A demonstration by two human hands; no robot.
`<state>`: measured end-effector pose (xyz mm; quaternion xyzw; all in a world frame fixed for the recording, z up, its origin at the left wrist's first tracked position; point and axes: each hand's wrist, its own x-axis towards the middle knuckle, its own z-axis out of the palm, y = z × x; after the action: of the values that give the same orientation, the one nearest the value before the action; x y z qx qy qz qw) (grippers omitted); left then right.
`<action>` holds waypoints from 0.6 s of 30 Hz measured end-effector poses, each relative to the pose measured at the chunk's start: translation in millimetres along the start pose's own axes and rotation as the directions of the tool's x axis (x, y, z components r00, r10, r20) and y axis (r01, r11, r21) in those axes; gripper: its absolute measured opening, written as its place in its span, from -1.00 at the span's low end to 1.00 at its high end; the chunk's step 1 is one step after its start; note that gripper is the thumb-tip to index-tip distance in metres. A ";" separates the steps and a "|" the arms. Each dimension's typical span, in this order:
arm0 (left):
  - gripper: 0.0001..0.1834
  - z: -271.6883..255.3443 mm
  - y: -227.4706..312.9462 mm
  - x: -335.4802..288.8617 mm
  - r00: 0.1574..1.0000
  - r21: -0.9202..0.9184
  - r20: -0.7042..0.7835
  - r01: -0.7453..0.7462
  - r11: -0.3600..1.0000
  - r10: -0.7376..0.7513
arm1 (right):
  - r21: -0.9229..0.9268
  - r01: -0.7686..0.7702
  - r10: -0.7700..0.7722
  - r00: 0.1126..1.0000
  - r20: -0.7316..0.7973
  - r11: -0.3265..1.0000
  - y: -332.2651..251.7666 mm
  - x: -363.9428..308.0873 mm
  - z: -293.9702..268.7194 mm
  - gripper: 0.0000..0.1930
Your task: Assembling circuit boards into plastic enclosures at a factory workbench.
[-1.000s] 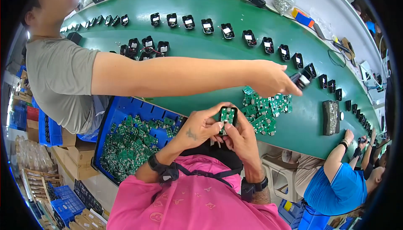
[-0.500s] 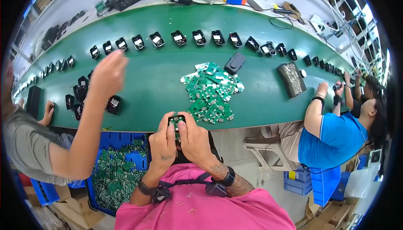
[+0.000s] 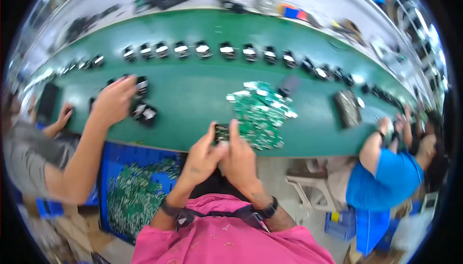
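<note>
Between my two hands, at the table's near edge, is a small black plastic housing (image 3: 222, 133) with a circuit board inside. My left hand (image 3: 201, 160) grips its left side, and my right hand (image 3: 239, 160) holds the right side. Both thumbs are near its lower end; blur hides exactly where they touch. Just beyond my right hand lies a loose pile of green circuit boards (image 3: 260, 114) on the green table (image 3: 188, 83). A dark block-shaped object (image 3: 288, 85) rests at the pile's far right.
A row of black housings (image 3: 202, 50) curves across the table. At left, a co-worker's hand (image 3: 115, 99) is over more black housings (image 3: 144, 113). A blue crate (image 3: 140, 196) of boards stands below. A wrapped block (image 3: 347, 109) lies at right, near another co-worker (image 3: 386, 177).
The whole view has shifted, so the table's things appear further right. My thumbs have slid down the housing, which looks tilted differently. The left co-worker's hand has come over the housings.
</note>
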<state>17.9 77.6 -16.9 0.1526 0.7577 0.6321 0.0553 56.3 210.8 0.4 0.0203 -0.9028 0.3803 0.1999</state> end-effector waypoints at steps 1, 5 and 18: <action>-0.34 -1.9 10.0 4.2 1.000 0.079 0.026 -0.006 0.997 0.004 | 0.040 0.002 -0.005 0.997 0.076 0.999 0.9 1.6 -6.5 -0.27; -0.41 -25.0 25.8 33.3 0.993 0.106 0.116 -0.022 0.994 0.009 | 0.198 -0.093 0.038 0.964 0.261 0.976 -5.3 17.8 -26.5 -0.11; -0.48 -105.0 19.7 6.9 0.935 -0.081 -0.105 0.331 0.940 -0.338 | 0.063 -0.700 0.651 0.622 -0.435 0.711 305.4 162.9 -184.9 -0.66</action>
<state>-14.5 -16.1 23.5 -0.0177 0.7545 0.6446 0.1220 -87.2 574.8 -28.9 -0.4155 -0.7968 0.3705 0.2349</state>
